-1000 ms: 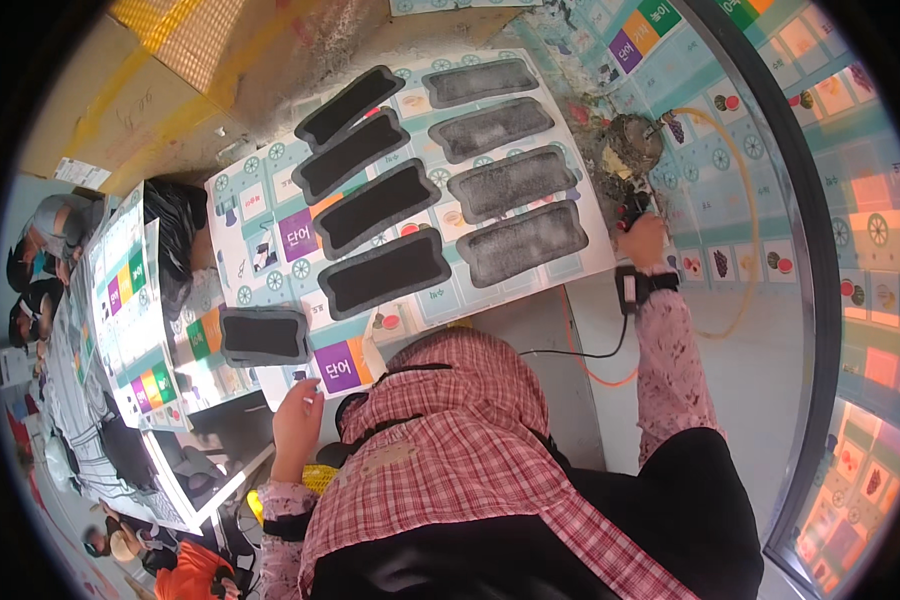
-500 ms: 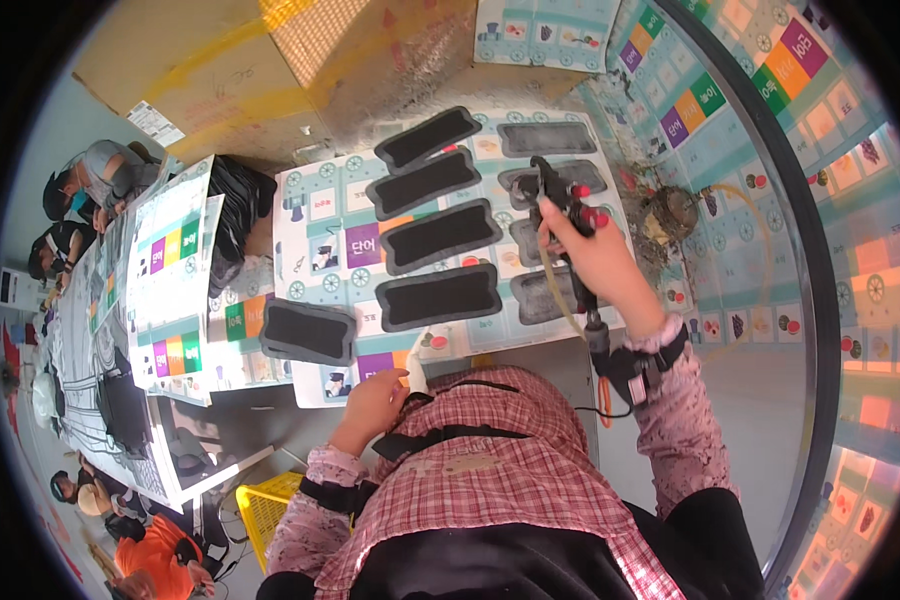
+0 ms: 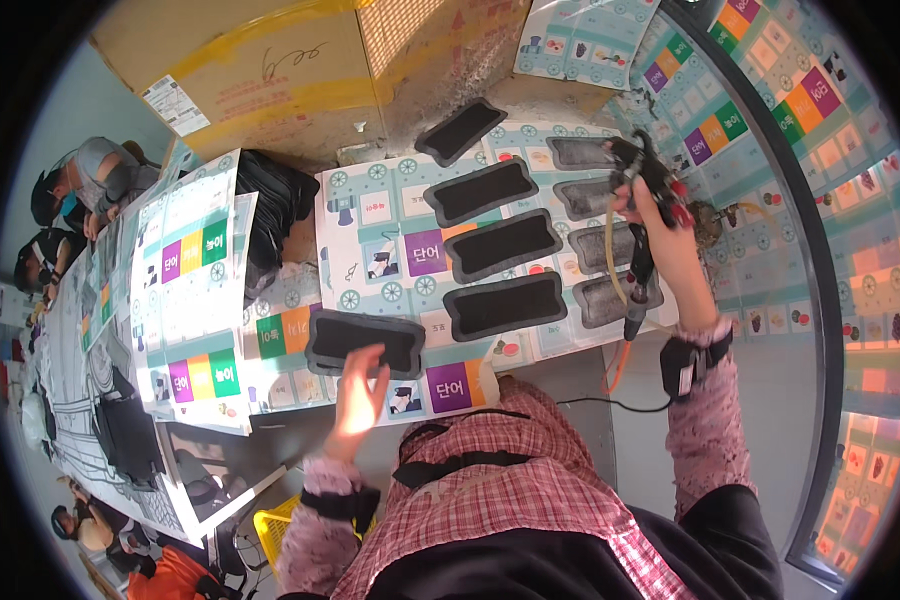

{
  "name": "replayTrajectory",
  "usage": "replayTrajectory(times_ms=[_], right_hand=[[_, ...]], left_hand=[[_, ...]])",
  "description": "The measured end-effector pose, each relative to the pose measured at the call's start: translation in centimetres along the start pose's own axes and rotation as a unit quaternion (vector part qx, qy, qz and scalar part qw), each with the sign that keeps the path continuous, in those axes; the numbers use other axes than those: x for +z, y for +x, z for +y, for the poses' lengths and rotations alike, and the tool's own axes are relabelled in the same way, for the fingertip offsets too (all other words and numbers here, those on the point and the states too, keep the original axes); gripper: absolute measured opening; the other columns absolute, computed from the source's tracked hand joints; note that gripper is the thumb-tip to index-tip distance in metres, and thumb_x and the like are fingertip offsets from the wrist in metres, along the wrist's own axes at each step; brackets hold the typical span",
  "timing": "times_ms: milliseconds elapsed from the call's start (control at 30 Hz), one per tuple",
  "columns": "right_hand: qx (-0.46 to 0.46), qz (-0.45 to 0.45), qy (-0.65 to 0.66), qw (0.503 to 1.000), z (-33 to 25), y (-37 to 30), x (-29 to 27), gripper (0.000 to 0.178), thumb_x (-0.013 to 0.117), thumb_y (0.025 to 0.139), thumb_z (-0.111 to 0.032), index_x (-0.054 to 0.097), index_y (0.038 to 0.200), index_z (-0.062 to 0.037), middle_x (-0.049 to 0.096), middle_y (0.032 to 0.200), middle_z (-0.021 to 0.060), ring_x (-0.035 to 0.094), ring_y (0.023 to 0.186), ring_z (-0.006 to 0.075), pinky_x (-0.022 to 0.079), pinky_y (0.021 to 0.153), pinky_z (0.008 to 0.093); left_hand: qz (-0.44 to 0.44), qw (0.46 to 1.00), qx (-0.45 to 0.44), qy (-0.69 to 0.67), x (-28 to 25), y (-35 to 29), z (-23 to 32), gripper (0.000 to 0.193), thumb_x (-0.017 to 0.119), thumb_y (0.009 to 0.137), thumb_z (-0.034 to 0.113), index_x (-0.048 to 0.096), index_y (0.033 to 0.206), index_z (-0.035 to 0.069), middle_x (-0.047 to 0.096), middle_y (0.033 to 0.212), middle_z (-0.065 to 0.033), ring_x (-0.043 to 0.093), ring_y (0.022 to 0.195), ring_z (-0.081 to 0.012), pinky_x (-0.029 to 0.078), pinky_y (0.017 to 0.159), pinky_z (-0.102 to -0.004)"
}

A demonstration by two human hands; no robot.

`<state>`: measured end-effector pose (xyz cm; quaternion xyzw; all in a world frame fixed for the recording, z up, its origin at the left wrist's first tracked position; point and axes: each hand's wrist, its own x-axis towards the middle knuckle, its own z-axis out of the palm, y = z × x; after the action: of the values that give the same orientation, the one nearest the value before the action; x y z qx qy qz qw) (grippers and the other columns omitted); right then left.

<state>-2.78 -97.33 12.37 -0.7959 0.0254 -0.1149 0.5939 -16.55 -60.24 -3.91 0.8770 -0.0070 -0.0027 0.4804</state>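
Observation:
My right hand (image 3: 667,226) is wrapped round a black spray gun (image 3: 642,160) with red knobs, held above the right end of the work board. A thin yellowish tube and an orange hose trail from the gun. My left hand (image 3: 358,398) reaches over the near edge of a small stack of black pads (image 3: 370,338) with grey rims, its fingers apart. Whether the fingertips press on the top pad I cannot tell. Several similar black pads (image 3: 506,304) lie in a column mid-board, and to their right sits a column of greyer, dusty-looking pads (image 3: 618,300).
The printed board (image 3: 355,190) covers the table. Behind it stands a large cardboard box (image 3: 260,75); at left are black sheets (image 3: 280,205) behind propped printed panels (image 3: 185,320). A dark curved frame (image 3: 770,130) borders the right. Two people (image 3: 75,185) work at far left.
My left hand has moved from the board's near edge to the stacked black pads. The right hand has carried the spray gun toward the far right. The whole view has shifted.

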Motion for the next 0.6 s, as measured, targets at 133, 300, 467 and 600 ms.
replayTrajectory(times_ms=[133, 300, 467, 600], right_hand=[[-0.03, 0.059, -0.064, 0.996, -0.5, -3.2, -0.5, 0.028, 0.053, 0.088, -0.026, 0.059, 0.087, 0.0009, 0.061, 0.076, 0.0023, 0.055, 0.074, 0.0102, 0.042, 0.07, 0.0225], [0.008, -0.06, -0.094, 0.994, -2.6, -2.1, 0.0, 0.026, 0.049, 0.09, -0.023, 0.055, 0.095, 0.0017, 0.059, 0.086, 0.0062, 0.058, 0.081, 0.0139, 0.047, 0.076, 0.0286], [0.061, -0.169, -0.057, 0.982, -0.3, 3.9, 4.0, 0.04, 0.055, 0.085, -0.038, 0.057, 0.071, -0.001, 0.058, 0.065, 0.0026, 0.055, 0.064, 0.0094, 0.043, 0.064, 0.023], [0.082, -0.143, -0.087, 0.982, 1.8, 10.5, 4.1, 0.045, 0.056, 0.082, -0.044, 0.057, 0.067, -0.0013, 0.056, 0.059, 0.0025, 0.054, 0.057, 0.0106, 0.044, 0.058, 0.0241]], left_hand=[[-0.014, 0.995, 0.01, -0.094, 1.1, 10.9, -0.2, 0.025, 0.055, 0.083, 0.01, 0.054, 0.106, 0.001, 0.06, 0.094, -0.0122, 0.058, 0.088, -0.0203, 0.046, 0.076, -0.0293], [-0.13, 0.983, 0.013, -0.129, 4.0, 18.7, 4.3, 0.024, 0.053, 0.085, 0.016, 0.054, 0.106, 0.004, 0.061, 0.096, -0.0108, 0.058, 0.09, -0.0211, 0.045, 0.078, -0.0304], [-0.288, 0.948, 0.027, -0.136, 8.6, 13.3, 6.1, 0.025, 0.051, 0.087, 0.015, 0.053, 0.109, 0.004, 0.06, 0.1, -0.0088, 0.056, 0.094, -0.0185, 0.044, 0.08, -0.0294], [-0.366, 0.919, -0.021, -0.145, 7.6, 7.8, 7.5, 0.026, 0.049, 0.089, 0.014, 0.05, 0.113, 0.003, 0.059, 0.102, -0.0072, 0.054, 0.096, -0.0142, 0.042, 0.084, -0.0271]])
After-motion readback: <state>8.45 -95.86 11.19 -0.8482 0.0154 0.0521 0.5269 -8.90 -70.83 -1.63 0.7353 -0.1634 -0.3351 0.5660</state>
